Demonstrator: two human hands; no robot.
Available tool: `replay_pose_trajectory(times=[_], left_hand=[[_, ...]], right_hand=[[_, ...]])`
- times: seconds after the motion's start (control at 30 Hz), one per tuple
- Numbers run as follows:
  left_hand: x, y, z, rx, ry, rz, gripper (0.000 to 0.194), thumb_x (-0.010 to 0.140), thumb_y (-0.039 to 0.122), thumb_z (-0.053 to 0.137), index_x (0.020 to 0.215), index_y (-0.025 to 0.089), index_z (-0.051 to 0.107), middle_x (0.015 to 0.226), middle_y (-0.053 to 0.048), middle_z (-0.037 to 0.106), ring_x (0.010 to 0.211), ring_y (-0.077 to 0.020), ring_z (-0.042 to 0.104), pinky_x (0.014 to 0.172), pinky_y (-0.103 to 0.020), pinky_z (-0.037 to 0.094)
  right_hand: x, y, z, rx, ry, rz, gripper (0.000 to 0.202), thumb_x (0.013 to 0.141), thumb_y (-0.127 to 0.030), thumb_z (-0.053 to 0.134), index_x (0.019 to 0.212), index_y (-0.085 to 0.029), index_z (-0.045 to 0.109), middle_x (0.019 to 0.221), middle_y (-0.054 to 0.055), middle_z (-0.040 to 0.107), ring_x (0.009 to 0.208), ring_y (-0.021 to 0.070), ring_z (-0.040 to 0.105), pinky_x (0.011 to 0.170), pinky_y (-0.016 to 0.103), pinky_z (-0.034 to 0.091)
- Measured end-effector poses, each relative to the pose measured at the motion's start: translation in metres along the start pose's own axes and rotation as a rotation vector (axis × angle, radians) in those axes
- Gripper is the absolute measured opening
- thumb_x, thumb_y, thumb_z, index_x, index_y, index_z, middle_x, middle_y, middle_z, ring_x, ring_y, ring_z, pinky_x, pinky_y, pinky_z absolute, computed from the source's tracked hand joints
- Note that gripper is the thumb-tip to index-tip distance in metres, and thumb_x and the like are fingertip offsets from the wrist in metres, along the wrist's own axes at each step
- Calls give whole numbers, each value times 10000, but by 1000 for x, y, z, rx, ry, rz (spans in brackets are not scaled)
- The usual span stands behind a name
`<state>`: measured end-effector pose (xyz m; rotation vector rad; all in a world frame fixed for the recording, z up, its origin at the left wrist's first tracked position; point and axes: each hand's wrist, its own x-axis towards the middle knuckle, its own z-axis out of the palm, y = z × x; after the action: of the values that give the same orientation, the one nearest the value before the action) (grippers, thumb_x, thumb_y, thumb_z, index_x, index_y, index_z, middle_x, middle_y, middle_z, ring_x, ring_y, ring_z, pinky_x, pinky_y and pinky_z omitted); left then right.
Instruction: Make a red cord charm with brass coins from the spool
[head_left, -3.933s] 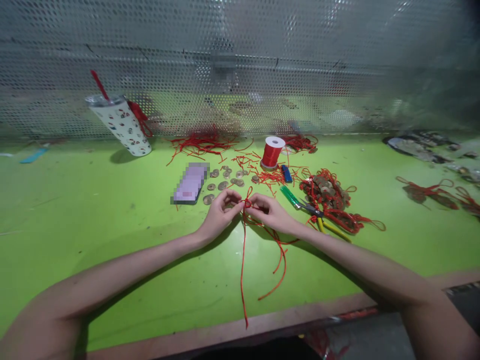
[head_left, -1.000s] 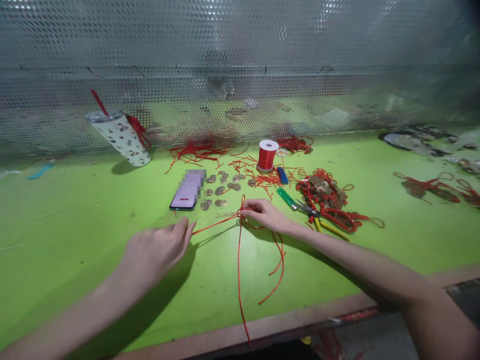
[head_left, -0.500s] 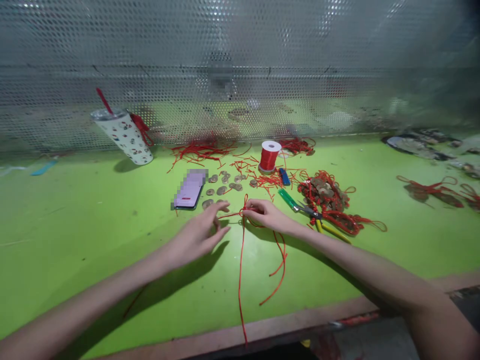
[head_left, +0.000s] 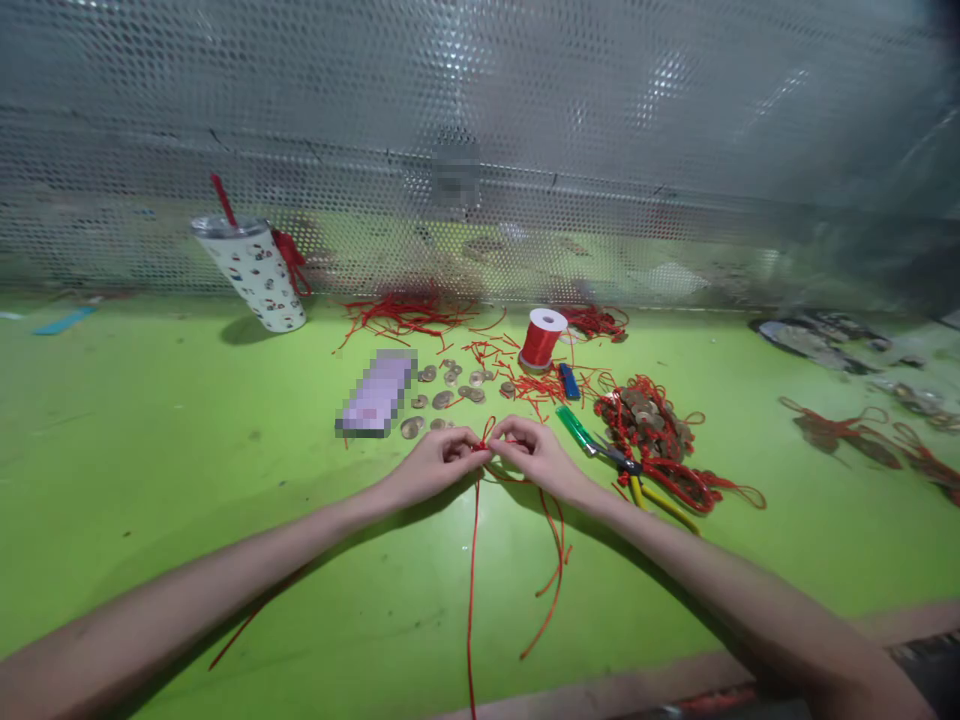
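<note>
Green table [head_left: 300, 590]: coin pile [head_left: 646, 412] already corded, right of the spool [head_left: 541, 340].
Nearer than the spool, left hand [head_left: 433, 465] and right hand [head_left: 541, 461] pinch red cord [head_left: 471, 600], seemingly half-knotted, ends trailing; left of the spool, coins [head_left: 443, 400] lie unstrung.

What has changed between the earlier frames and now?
Since one second ago, the left hand let go of the outstretched red cord, moved right and now pinches it beside the right hand, which kept its hold. Spool, phone and cup stayed put.
</note>
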<state>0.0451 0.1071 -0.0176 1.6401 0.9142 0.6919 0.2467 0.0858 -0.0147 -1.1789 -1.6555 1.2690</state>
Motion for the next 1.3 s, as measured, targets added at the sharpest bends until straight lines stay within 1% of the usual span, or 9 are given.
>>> replay_pose_trajectory(times=[0.17,0.3,0.4,0.53,0.7,0.87,0.93,1.13,1.3], left_hand=[[0,7,1,-92,84,-21,333,799,479,701,765,149,676,686,-6,598,595,-120,505,542,-228,343],[2,6,1,-118,94,-15,331,795,480,705,755,153,675,678,-4,597,596,-120,504,539,-229,334],[4,2,3,-115,114,-12,344,775,489,729,727,157,652,613,21,543,550,-107,459,513,-226,297],[8,0,6,-134,195,-21,368,745,502,761,723,159,630,534,57,469,499,-93,408,504,-226,287],[10,1,9,-206,221,-40,365,733,498,773,756,154,654,651,-3,616,594,-131,536,582,-250,391],[9,2,10,-168,310,2,322,770,456,743,714,159,632,620,20,570,567,-113,482,572,-244,366],[8,3,10,-147,317,15,319,773,451,740,705,161,629,622,23,569,570,-112,481,569,-242,371],[9,3,10,-178,342,4,299,747,430,770,835,159,681,728,-16,666,656,-149,589,646,-272,477],[8,1,10,-182,378,25,265,769,407,743,833,156,688,814,-37,696,746,-171,631,733,-297,512]], right_hand=[[0,2,0,-21,19,3,369,870,-539,652,922,-174,654,648,-34,491,563,107,378,504,252,259],[1,-2,2,-64,71,-22,378,866,-548,647,865,-171,664,654,-22,495,567,114,367,509,259,270],[2,-3,3,-91,146,-41,381,852,-558,650,832,-178,662,635,-26,481,550,118,366,508,263,280],[4,1,4,-84,211,-72,363,861,-544,649,830,-182,664,604,-33,456,543,127,380,508,267,285],[6,6,4,-69,248,-70,322,860,-505,658,826,-185,657,621,-19,499,567,140,414,521,275,311],[5,1,3,-65,260,-73,293,870,-472,651,823,-183,658,619,-21,499,570,141,421,529,278,326],[4,0,3,-65,266,-70,288,874,-466,646,826,-183,652,607,-27,486,563,139,415,531,279,324],[5,4,2,-44,295,-74,296,892,-469,616,848,-176,624,650,-16,508,589,141,435,562,288,319],[4,7,2,-12,318,-80,324,893,-496,604,861,-174,622,663,-18,509,593,135,429,554,277,311]])
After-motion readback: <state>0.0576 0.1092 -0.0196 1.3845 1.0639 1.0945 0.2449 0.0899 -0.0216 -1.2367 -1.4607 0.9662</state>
